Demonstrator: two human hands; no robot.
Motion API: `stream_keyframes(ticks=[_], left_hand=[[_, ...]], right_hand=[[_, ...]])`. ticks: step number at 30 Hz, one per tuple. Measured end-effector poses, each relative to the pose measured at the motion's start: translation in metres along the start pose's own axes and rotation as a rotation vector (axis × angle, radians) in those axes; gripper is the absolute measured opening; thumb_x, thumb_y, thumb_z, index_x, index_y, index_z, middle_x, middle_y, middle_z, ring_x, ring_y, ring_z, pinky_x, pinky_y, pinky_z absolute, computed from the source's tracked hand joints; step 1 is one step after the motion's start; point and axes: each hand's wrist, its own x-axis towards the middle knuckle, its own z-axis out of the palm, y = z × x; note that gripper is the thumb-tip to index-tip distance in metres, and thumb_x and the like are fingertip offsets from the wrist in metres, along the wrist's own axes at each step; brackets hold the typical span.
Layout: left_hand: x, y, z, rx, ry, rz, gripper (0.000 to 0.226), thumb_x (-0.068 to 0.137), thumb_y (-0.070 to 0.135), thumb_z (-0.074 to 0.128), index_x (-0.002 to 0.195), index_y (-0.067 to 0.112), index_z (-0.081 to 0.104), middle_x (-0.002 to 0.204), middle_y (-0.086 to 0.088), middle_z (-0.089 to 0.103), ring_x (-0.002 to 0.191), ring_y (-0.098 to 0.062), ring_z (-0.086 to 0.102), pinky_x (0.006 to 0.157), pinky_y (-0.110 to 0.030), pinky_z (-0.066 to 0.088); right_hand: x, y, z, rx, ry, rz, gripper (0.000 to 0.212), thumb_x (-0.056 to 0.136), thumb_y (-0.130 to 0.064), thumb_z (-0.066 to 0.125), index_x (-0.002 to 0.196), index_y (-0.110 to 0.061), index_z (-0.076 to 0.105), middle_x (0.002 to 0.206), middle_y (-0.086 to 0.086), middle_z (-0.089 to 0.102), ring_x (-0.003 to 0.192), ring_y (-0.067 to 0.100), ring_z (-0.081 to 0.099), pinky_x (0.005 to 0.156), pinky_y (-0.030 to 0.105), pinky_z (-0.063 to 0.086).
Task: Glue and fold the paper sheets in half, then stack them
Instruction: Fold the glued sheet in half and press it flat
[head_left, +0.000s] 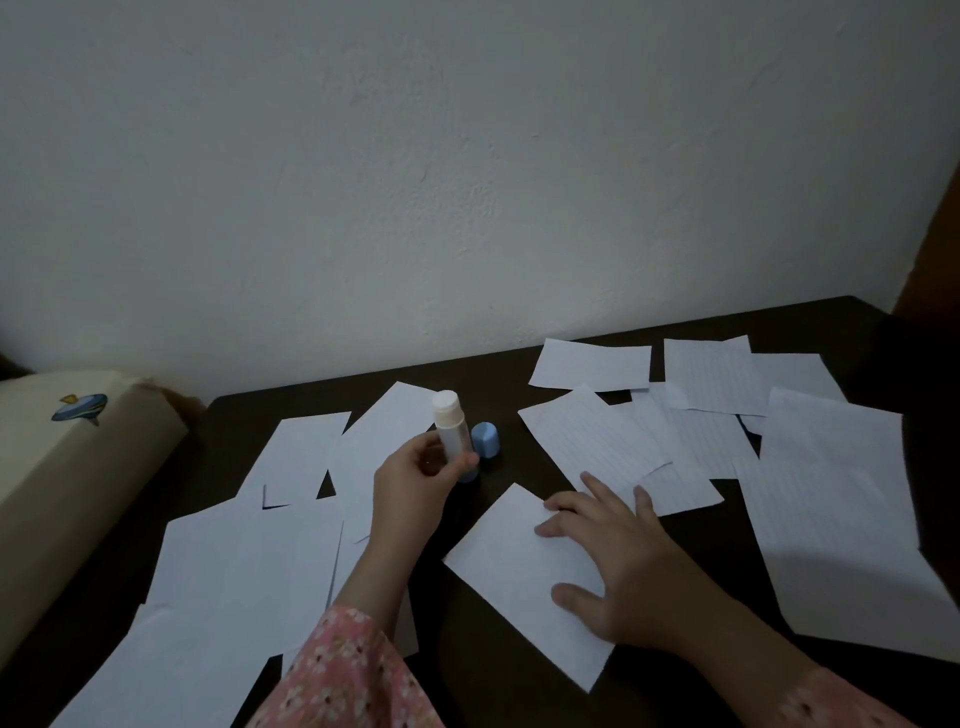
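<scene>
**Glue stick up, one sheet pinned flat on a dark table**

A dark table (498, 675) stands against a pale, rough-plastered wall (467, 182), its far edge meeting the wall and its far right corner next to something brown that is cut off by the frame. Off the table's left edge lies a cream box (62, 483) with a small blue sticker (80, 408) on it.

The left hand (415, 483) is curled round a glue stick (451, 436), held upright with its white tip uppermost, above the middle of the table. Its blue cap (485, 439) stands just beside it on the bare tabletop. The right hand (618, 566) lies flat with fingers spread, pressing a plain white sheet (509, 566) that sits at an angle near the front edge.

Plain sheets (244, 561) overlap in a loose spread toward the left edge and front left corner. Lined sheets (717, 415) overlap toward the far right corner, with one large lined sheet (831, 519) along the right edge.

Both forearms wear pink floral sleeves (337, 670), cut off at the bottom. The light is dim; whether the pinned sheet is folded or carries glue cannot be made out, and the lower end of the glue stick is hidden behind the fingers.
</scene>
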Motion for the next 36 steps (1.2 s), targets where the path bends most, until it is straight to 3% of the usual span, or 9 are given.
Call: stream_keyframes(ticks=[4,7,10,14,18,26,31,36], left_hand=[[-0.005,0.001,-0.007,0.007,0.073,-0.017,0.060,0.077,0.040,0.075,0.131,0.024,0.052,0.120,0.002,0.060,0.092,-0.009,0.054,0.074,-0.023,0.046],[-0.019,0.003,-0.015,0.106,0.188,0.119,0.038,0.078,0.042,0.072,0.110,0.029,0.058,0.104,0.006,0.058,0.080,-0.009,0.054,0.063,-0.018,0.045],[-0.033,0.003,-0.018,0.248,-0.060,0.363,0.014,0.084,0.037,0.067,0.097,0.033,0.064,0.096,0.016,0.060,0.087,-0.003,0.055,0.074,-0.019,0.047],[-0.037,-0.006,-0.011,0.449,-0.392,0.519,0.033,0.087,0.041,0.062,0.120,0.039,0.062,0.123,0.025,0.056,0.116,0.004,0.045,0.100,-0.028,0.040],[-0.035,-0.011,-0.016,0.582,-0.453,0.502,0.032,0.087,0.045,0.062,0.118,0.040,0.063,0.134,0.022,0.051,0.126,-0.003,0.037,0.105,-0.034,0.037],[-0.053,-0.012,-0.019,0.623,-0.311,0.342,0.045,0.085,0.054,0.059,0.127,0.040,0.056,0.126,0.014,0.048,0.117,-0.006,0.038,0.097,-0.026,0.039],[-0.070,-0.015,-0.012,0.607,-0.174,0.283,0.048,0.086,0.057,0.056,0.129,0.036,0.057,0.124,0.011,0.048,0.114,-0.005,0.038,0.094,-0.022,0.039],[-0.074,-0.015,-0.008,0.562,-0.155,0.253,0.047,0.085,0.057,0.057,0.126,0.035,0.059,0.124,0.011,0.047,0.114,-0.005,0.037,0.093,-0.020,0.037]], right_hand=[[0.005,0.003,-0.004,0.090,0.037,0.041,0.041,0.091,-0.046,0.052,0.132,-0.044,0.044,0.152,-0.025,0.022,0.146,0.005,-0.001,0.118,0.047,-0.006],[0.011,0.011,-0.008,0.126,0.181,0.122,0.043,0.095,-0.046,0.049,0.137,-0.040,0.042,0.152,-0.018,0.028,0.146,0.008,0.009,0.119,0.045,0.006],[0.016,0.022,-0.007,0.046,0.204,0.267,0.054,0.097,-0.046,0.044,0.147,-0.032,0.032,0.154,-0.009,0.029,0.145,0.015,0.017,0.118,0.046,0.015],[0.016,0.032,-0.003,-0.016,0.262,0.354,0.046,0.096,-0.047,0.045,0.138,-0.027,0.047,0.142,-0.003,0.043,0.135,0.015,0.033,0.113,0.043,0.026],[0.013,0.035,-0.002,-0.024,0.337,0.380,0.039,0.094,-0.046,0.052,0.126,-0.025,0.057,0.133,-0.001,0.047,0.128,0.015,0.040,0.107,0.039,0.033],[0.014,0.041,-0.002,0.006,0.329,0.486,0.059,0.098,-0.040,0.045,0.148,-0.015,0.028,0.150,0.006,0.035,0.139,0.025,0.029,0.114,0.041,0.023],[0.015,0.039,-0.004,0.026,0.379,0.498,0.051,0.098,-0.034,0.049,0.143,-0.015,0.038,0.142,0.006,0.046,0.132,0.025,0.038,0.110,0.041,0.028],[0.013,0.040,-0.005,0.089,0.469,0.480,0.045,0.096,-0.027,0.054,0.139,-0.018,0.046,0.123,0.008,0.060,0.118,0.025,0.048,0.103,0.040,0.034]])
